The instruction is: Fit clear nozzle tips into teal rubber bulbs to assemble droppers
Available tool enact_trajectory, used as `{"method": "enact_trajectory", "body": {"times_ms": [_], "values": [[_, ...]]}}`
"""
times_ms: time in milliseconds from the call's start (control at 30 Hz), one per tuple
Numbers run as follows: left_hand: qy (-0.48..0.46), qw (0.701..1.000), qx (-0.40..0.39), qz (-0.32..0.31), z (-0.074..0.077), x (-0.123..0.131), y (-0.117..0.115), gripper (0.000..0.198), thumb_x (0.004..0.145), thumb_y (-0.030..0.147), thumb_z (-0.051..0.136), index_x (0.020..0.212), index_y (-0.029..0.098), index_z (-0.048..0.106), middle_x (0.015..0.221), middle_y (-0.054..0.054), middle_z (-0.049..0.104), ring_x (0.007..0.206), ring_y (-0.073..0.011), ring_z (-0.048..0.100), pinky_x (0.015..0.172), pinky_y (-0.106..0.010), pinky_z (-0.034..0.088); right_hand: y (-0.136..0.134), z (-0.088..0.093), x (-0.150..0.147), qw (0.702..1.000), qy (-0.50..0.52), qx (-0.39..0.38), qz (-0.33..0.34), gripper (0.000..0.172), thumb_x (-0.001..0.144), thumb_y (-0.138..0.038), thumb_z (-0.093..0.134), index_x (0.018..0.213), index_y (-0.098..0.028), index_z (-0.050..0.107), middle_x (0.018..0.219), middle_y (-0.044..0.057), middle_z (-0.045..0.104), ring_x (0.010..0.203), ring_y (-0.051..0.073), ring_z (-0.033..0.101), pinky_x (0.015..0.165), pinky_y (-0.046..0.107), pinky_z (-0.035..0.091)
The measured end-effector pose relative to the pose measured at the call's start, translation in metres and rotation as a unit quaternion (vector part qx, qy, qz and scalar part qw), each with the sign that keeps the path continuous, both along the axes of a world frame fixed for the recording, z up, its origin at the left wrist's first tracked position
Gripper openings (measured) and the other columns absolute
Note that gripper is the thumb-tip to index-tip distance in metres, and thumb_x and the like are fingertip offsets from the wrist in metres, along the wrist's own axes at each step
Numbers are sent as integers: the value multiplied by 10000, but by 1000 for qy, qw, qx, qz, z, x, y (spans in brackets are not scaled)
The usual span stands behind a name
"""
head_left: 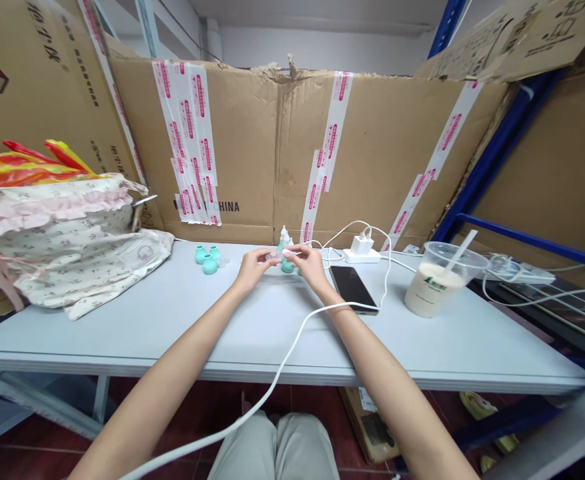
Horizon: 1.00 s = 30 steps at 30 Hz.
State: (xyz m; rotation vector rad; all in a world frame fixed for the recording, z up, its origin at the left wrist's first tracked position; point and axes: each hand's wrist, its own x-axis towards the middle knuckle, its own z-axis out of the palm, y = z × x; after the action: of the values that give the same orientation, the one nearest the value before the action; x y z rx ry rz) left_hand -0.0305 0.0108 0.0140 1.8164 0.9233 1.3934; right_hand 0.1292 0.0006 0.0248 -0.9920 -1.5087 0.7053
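Note:
Both my arms reach out over a pale grey table point(182, 313). My left hand point(253, 264) and my right hand point(308, 262) meet near the table's far middle, fingers pinched together around a small clear and white piece point(275, 255) held between them. A teal rounded part point(287, 266) sits just under my right fingers. Behind the hands stands a small white and teal bottle-like item point(285, 235). To the left, three small teal caps point(207, 259) are grouped on the table.
A black phone point(352, 288) lies right of my hands, with a white charger block point(361, 249) and white cables point(292, 347) trailing across my right forearm. A plastic cup of pale drink point(437, 283) stands further right. A floral fabric bag point(62, 240) lies left. Cardboard walls point(382, 153) stand behind.

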Motion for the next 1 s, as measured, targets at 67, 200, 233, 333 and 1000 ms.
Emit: {"method": "enact_trajectory", "body": {"times_ms": [67,200,233,333,1000], "values": [[7,1000,24,15,-1,0,0,330,659,371,653,881,127,670,858,-75,664,700,-153,572,682,-283,461,-2,2,-1,999,23,-25,15,345,639,-452,643,814,-155,643,775,52,654,617,145,620,496,238,505],[40,995,76,43,-2,-1,0,299,686,377,630,876,152,679,877,-64,655,697,-141,546,663,-264,435,-6,5,-2,999,37,-18,14,320,626,-428,657,780,-149,645,723,44,640,583,136,608,475,231,508],[48,994,83,46,-2,-1,0,292,693,375,624,875,155,680,873,-63,653,693,-140,542,657,-262,429,-6,5,-3,999,36,-11,11,311,623,-417,660,778,-148,648,715,42,638,579,133,602,473,230,508],[56,993,90,49,-1,-1,-2,281,711,367,608,880,155,679,866,-65,651,706,-145,541,653,-261,419,-7,6,-3,1000,26,8,10,297,621,-386,667,793,-143,662,699,45,641,594,138,597,491,236,511],[163,974,151,50,3,-2,-18,250,802,322,519,961,175,646,910,-90,626,788,-184,545,724,-290,410,-1,-4,3,998,4,24,51,261,613,-398,685,620,-144,622,627,48,640,554,172,624,545,287,523]]}}
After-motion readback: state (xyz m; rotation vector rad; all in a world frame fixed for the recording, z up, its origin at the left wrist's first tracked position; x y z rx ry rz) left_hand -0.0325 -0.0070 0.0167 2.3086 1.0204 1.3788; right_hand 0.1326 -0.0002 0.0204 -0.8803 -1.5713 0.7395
